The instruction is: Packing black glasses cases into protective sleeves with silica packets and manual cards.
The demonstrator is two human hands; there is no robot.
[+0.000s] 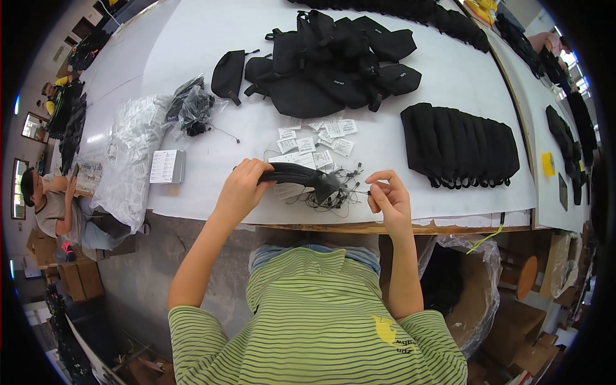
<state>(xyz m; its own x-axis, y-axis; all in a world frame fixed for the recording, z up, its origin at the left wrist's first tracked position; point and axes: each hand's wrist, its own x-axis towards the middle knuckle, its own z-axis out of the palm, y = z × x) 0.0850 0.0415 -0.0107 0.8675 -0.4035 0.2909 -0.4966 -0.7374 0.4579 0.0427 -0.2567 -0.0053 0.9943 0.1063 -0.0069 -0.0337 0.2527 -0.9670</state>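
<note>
Near the table's front edge, my left hand (246, 185) is closed around one end of a small black fabric bag (289, 172), which lies sideways in front of me. To its right, my right hand (391, 200) pinches the end of a thin black string (360, 192), with thumb and forefinger together. The string runs toward the bag's right end; where it attaches is too small to make out. Beneath that end sits a tangle of black strings (330, 202). Small white printed tags (307, 145) are scattered just beyond the bag, partly covered by it.
A heap of black bags (327, 80) lies farther back. A neat row of black bags (459, 144) is at right. At left are a stack of white cards (167, 166) and clear plastic bags (138, 144). A plastic-lined box (471, 292) stands below the table; another person (58, 205) sits far left.
</note>
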